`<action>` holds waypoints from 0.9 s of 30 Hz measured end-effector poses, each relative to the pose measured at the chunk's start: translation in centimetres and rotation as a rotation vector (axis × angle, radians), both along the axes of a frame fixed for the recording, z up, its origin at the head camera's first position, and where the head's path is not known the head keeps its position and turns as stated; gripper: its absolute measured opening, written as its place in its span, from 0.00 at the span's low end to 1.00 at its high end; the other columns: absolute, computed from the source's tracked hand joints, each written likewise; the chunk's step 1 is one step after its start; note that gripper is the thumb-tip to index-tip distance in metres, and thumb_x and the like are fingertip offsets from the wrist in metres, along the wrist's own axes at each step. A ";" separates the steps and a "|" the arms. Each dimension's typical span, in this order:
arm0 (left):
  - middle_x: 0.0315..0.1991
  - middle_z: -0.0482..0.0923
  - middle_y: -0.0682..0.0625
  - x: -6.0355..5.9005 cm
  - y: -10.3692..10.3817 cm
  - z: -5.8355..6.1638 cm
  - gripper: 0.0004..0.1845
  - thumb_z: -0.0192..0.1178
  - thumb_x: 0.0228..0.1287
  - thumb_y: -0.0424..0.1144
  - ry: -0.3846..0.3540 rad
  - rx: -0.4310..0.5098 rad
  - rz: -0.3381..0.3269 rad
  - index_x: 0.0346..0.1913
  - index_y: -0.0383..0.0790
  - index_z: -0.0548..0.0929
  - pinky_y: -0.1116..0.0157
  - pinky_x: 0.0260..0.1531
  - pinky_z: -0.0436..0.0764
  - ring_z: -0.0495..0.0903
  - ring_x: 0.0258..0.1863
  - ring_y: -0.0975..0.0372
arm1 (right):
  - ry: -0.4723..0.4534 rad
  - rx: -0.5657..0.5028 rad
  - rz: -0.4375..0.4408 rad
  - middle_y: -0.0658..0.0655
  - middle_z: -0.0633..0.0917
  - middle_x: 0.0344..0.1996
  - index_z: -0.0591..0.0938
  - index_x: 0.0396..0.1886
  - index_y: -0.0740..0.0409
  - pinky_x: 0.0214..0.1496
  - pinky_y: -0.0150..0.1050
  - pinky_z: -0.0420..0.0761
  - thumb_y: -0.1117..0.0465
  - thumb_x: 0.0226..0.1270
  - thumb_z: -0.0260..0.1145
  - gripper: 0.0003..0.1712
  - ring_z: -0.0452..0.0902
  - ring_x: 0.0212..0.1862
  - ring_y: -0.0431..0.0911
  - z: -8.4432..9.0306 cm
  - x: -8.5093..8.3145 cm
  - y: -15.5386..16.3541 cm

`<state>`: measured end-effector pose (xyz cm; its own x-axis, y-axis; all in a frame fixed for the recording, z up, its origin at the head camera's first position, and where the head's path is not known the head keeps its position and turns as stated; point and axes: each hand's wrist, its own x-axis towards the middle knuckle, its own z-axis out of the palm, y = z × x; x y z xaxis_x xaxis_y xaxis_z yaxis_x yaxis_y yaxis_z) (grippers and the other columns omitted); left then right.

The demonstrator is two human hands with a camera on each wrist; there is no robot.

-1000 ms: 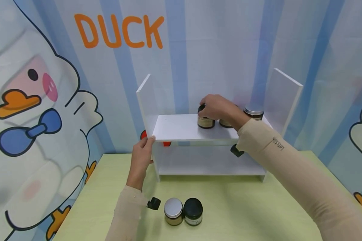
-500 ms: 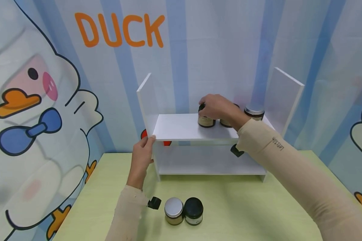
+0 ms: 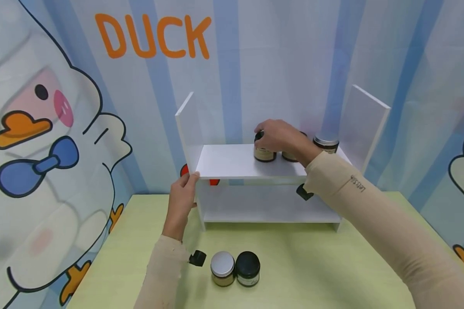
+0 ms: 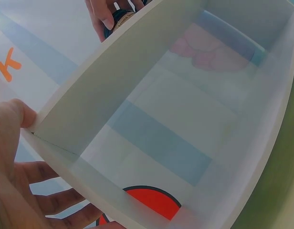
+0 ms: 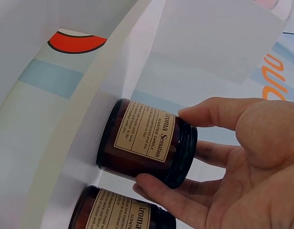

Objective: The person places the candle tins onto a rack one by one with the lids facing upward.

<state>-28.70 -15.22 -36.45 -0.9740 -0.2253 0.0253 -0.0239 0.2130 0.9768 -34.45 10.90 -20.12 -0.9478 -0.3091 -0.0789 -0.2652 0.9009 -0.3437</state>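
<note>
Nothing has shifted over the last second. The left hand [image 3: 182, 198] still grips the white shelf [image 3: 232, 165] at its left corner; the right hand [image 3: 280, 136] still clasps the candle jar [image 3: 264, 152] standing on the upper board, so the jar seems placed but unreleased.

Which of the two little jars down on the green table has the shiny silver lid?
The left jar, the one closer to the person's left sleeve. Its lid is silver; the jar touching it on the right has a black lid.
</note>
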 end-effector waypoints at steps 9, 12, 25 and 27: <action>0.74 0.66 0.49 0.1 0.0 0.3 0.38 0.51 0.71 0.67 -0.006 0.005 -0.015 0.77 0.50 0.67 0.43 0.55 0.80 0.67 0.69 0.50 | 0.008 -0.042 0.000 0.61 0.66 0.75 0.67 0.77 0.54 0.67 0.56 0.73 0.54 0.75 0.60 0.33 0.68 0.70 0.56 0.1 0.3 0.3; 0.74 0.66 0.49 0.1 0.0 0.3 0.38 0.51 0.71 0.67 -0.010 0.003 -0.013 0.77 0.50 0.67 0.43 0.55 0.80 0.67 0.69 0.50 | 0.015 -0.045 -0.001 0.61 0.67 0.75 0.67 0.77 0.55 0.67 0.56 0.73 0.53 0.75 0.59 0.33 0.69 0.69 0.56 0.4 0.7 0.3; 0.73 0.68 0.48 0.2 0.1 0.1 0.38 0.50 0.71 0.67 0.005 0.000 -0.010 0.76 0.50 0.69 0.44 0.55 0.80 0.69 0.67 0.50 | 0.073 -0.036 0.000 0.62 0.69 0.73 0.69 0.75 0.55 0.68 0.59 0.72 0.50 0.77 0.56 0.32 0.67 0.71 0.57 1.4 2.5 1.7; 0.72 0.68 0.48 0.2 0.2 0.2 0.37 0.50 0.71 0.67 0.010 0.000 -0.010 0.76 0.50 0.69 0.44 0.55 0.80 0.70 0.67 0.50 | 0.075 -0.046 -0.016 0.62 0.70 0.72 0.68 0.75 0.55 0.63 0.59 0.76 0.49 0.77 0.56 0.32 0.69 0.70 0.57 1.5 2.7 2.0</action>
